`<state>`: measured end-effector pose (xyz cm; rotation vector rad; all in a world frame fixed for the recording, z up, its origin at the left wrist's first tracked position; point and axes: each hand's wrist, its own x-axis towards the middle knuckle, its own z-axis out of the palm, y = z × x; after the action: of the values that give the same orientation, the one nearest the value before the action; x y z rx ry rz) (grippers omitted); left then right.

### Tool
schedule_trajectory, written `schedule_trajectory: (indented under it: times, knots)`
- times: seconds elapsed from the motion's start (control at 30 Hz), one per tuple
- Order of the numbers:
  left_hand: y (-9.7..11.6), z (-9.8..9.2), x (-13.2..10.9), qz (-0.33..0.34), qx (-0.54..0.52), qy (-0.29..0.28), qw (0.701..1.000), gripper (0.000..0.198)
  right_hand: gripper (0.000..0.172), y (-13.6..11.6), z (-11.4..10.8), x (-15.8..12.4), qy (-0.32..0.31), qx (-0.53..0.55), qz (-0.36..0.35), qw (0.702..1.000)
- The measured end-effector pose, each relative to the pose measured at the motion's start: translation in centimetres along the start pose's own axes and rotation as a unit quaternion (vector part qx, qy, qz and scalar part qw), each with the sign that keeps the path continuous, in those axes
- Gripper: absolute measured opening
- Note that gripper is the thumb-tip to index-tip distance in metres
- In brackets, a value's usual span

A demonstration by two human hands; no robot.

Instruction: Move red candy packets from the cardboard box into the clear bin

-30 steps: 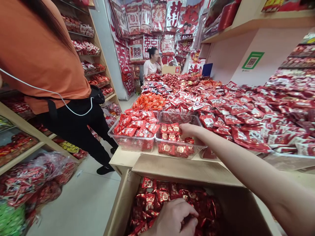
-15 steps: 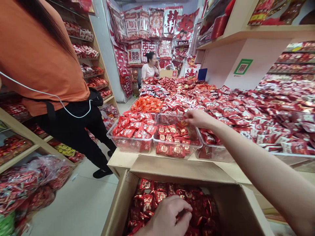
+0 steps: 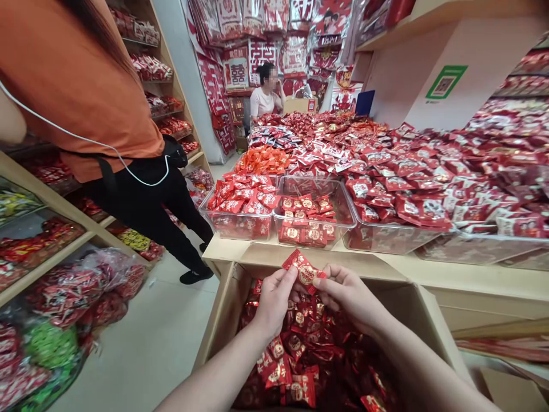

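Note:
Between my two hands is a red candy packet (image 3: 307, 273) with gold print, held above an open cardboard box (image 3: 441, 335). My left hand (image 3: 274, 297) pinches its left side between thumb and fingers. On the right end, the fingertips of my right hand (image 3: 347, 292) are closed on the same packet. Inside the box lie many red wrapped candies (image 3: 295, 349) with gold print. Just beyond the box, a clear plastic bin (image 3: 349, 200) holds similar gold-printed packets, stacked toward its left and front.
Another clear bin (image 3: 214, 220) with red packets stands left on the wooden counter (image 3: 240, 246). Heaps of packets (image 3: 407, 166) spread behind and right. A person in an orange shirt (image 3: 98, 97) stands at left; another person (image 3: 266, 94) sits at the back. Bagged goods (image 3: 94, 286) lie on the floor.
My right hand has come back from the clear bin to above the box. My left hand has risen from the candies, and both now hold one packet. The view has tilted down.

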<state>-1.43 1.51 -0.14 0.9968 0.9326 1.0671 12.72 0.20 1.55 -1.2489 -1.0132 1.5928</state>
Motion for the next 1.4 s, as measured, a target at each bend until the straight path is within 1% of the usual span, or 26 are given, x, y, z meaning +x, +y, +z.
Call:
schedule_trajectory:
  times: [0.1,0.17,0.23,0.3,0.37,0.43,0.5,0.53,0.6,0.63,0.7,0.73,0.77,0.8,0.87,0.97,1.03,1.17,1.3,1.4]
  knots:
    - [-0.1,-0.1,-0.1,0.024,0.060,-0.002,0.998,0.028,0.025,-0.4,-0.2,0.1,-0.002,-0.049,-0.043,0.998]
    - [-0.2,-0.1,-0.2,0.059,0.113,-0.027,0.991,0.025,0.025,-0.6,-0.3,0.1,-0.023,-0.066,-0.084,0.994]
    - [-0.3,-0.1,-0.3,0.084,0.142,-0.048,0.985,0.023,0.025,-0.4,-0.5,0.0,-0.050,-0.085,-0.109,0.989]
    - [-0.5,0.0,-0.4,0.073,0.134,-0.049,0.987,0.023,0.025,0.0,-0.5,-0.1,-0.058,-0.097,-0.119,0.986]
    - [-0.6,0.1,-0.5,0.049,0.103,-0.043,0.992,0.022,0.025,0.4,-0.4,-0.1,-0.039,-0.084,-0.112,0.989]
    - [-0.5,0.3,-0.5,0.039,0.064,-0.053,0.996,0.018,0.025,0.5,-0.1,-0.3,-0.010,-0.059,-0.093,0.994]
    - [-0.3,0.5,-0.5,0.037,0.030,-0.061,0.997,0.020,0.024,0.0,-0.1,-0.3,0.002,-0.048,-0.076,0.996]
    - [-0.2,0.5,-0.5,0.031,0.018,-0.059,0.998,0.023,0.024,-0.7,-0.2,-0.2,0.000,-0.055,-0.076,0.996]
    - [0.0,0.5,-0.5,0.011,0.004,-0.045,0.999,0.025,0.025,-2.8,-0.8,0.3,0.008,-0.093,-0.111,0.989]
    - [0.0,0.5,-0.5,0.002,0.001,-0.037,0.999,0.025,0.026,-4.2,-1.4,0.8,0.029,-0.117,-0.142,0.982]
    - [0.2,0.4,-0.5,-0.011,0.006,-0.032,0.999,0.023,0.027,-7.3,-2.8,2.6,0.097,-0.161,-0.211,0.959]
    - [0.2,0.4,-0.5,-0.017,0.012,-0.034,0.999,0.021,0.028,-8.7,-3.5,3.7,0.128,-0.174,-0.231,0.949]
    - [0.2,0.4,-0.5,-0.026,0.020,-0.038,0.999,0.019,0.029,-9.9,-4.2,5.1,0.145,-0.184,-0.238,0.942]
    - [0.1,0.4,-0.6,-0.035,0.027,-0.042,0.998,0.017,0.029,-10.8,-4.7,6.5,0.151,-0.192,-0.230,0.942]
    - [-0.1,0.5,-0.7,-0.047,0.038,-0.046,0.997,0.015,0.028,-11.7,-5.4,9.3,0.143,-0.214,-0.192,0.947]
    - [-0.5,0.7,-0.8,-0.053,0.041,-0.048,0.997,0.014,0.024,-11.4,-5.5,12.7,0.119,-0.248,-0.123,0.954]
    - [-0.7,0.8,-0.9,-0.055,0.041,-0.052,0.996,0.014,0.024,-10.9,-5.2,14.2,0.117,-0.254,-0.097,0.955]
    - [-0.8,0.9,-0.9,-0.058,0.038,-0.049,0.996,0.014,0.027,-10.3,-5.0,15.9,0.132,-0.249,-0.071,0.957]
    - [-0.6,0.9,-1.0,-0.075,0.040,-0.056,0.995,0.012,0.034,-10.0,-5.5,16.9,0.129,-0.255,-0.036,0.958]
    - [-0.6,0.8,-1.0,-0.086,0.048,-0.063,0.993,0.012,0.033,-9.6,-6.1,17.3,0.136,-0.267,-0.020,0.954]
